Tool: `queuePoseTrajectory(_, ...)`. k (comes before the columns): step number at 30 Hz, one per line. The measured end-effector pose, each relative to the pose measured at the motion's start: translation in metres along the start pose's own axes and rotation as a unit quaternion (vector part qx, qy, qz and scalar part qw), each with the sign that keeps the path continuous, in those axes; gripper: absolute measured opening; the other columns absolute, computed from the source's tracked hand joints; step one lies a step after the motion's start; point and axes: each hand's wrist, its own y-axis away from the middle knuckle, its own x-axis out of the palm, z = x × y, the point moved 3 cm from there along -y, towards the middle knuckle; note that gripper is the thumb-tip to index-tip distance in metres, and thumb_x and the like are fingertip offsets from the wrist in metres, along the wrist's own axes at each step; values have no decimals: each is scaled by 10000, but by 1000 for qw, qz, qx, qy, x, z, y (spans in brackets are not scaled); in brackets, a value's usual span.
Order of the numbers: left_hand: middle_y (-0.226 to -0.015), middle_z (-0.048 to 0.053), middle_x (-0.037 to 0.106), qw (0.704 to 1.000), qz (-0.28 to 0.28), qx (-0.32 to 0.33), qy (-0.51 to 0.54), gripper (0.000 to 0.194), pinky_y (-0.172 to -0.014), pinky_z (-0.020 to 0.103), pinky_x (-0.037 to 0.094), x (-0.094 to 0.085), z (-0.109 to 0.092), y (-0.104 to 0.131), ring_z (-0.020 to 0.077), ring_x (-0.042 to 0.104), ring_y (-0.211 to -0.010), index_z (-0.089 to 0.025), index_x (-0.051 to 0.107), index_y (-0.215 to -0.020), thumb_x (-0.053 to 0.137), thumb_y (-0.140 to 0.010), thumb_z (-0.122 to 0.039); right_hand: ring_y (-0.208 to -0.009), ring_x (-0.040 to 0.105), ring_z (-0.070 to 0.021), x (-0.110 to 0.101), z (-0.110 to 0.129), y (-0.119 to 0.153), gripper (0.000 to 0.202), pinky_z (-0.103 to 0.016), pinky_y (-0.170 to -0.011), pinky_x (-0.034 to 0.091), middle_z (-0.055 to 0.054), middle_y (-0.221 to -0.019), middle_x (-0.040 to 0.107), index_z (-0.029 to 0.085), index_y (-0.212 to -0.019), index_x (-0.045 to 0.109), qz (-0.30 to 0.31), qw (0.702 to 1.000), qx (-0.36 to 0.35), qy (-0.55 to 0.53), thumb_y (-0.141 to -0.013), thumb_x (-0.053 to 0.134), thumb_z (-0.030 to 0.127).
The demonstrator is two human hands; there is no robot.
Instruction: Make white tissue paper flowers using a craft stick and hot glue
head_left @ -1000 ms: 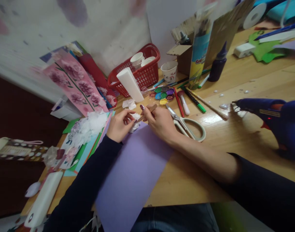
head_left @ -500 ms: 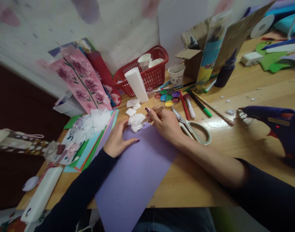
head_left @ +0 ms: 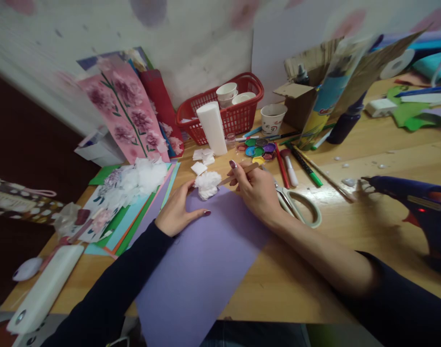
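Observation:
A sheet of purple paper (head_left: 202, 260) lies across the desk in front of me and reaches past its front edge. On its far end sits a white crumpled tissue clump (head_left: 207, 184). My left hand (head_left: 177, 207) rests on the sheet, thumb spread and fingers close against the clump's left side. Pinched in my right hand (head_left: 254, 190) is a flat wooden craft stick (head_left: 246, 170), its tip beside the clump's right edge. White-handled scissors (head_left: 303, 209) lie partly hidden behind that hand. Small white tissue squares (head_left: 198, 167) are just beyond the clump.
A blue glue gun (head_left: 411, 193) with a lit red light stands at right. Behind are a red basket (head_left: 242, 118) with cups, a white roll (head_left: 212, 127), paints (head_left: 258, 150) and pens. Coloured papers (head_left: 133, 219) bearing white fluff (head_left: 148, 176) lie at left.
The camera view has shifted a little. The stick's tip, over the tissue clump before, now lies at its right edge. My left hand stays beside the clump.

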Motion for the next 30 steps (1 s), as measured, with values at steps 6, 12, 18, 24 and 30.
queuePoseTrajectory(6,-1436,221,474,1000,3,-4,14,859,-1124,512,382,1,-1,-1,309,496,-1319,-136,358,-1389,791,-707,-429,-557,598,-124,-1,0,1,474,-247,-576,406,-41,-700,694,168,-708,647,0,1000,-7,10,-976,417,484)
queuePoseTrajectory(12,-1406,195,487,1000,-23,-2,-2,890,-1114,537,376,2,7,-1,331,480,-1321,-181,368,-1378,819,-664,-462,-546,587,-128,-4,4,1,494,-242,-572,397,-12,-603,638,172,-732,651,0,1000,2,20,-979,389,510)
queuePoseTrajectory(18,-1291,162,539,999,-32,8,2,848,-1053,504,438,2,5,-2,305,546,-1213,-176,407,-1351,820,-662,-448,-566,599,-131,-3,3,1,443,-243,-580,392,-14,-623,653,175,-741,655,8,999,-13,36,-972,425,475)
queuePoseTrajectory(24,-1299,153,546,999,-31,8,27,867,-1050,480,436,2,3,-2,283,551,-1192,-180,389,-1374,826,-662,-412,-600,627,-144,-5,3,0,451,-250,-591,408,-33,-670,686,172,-751,660,-4,1000,7,21,-966,423,489)
queuePoseTrajectory(30,-1348,166,532,997,-16,-13,70,918,-1069,522,417,4,7,-5,310,545,-1230,-203,383,-1386,853,-623,-399,-542,603,-146,-8,6,1,512,-256,-562,400,-18,-554,628,174,-714,663,-34,999,24,23,-966,395,530)
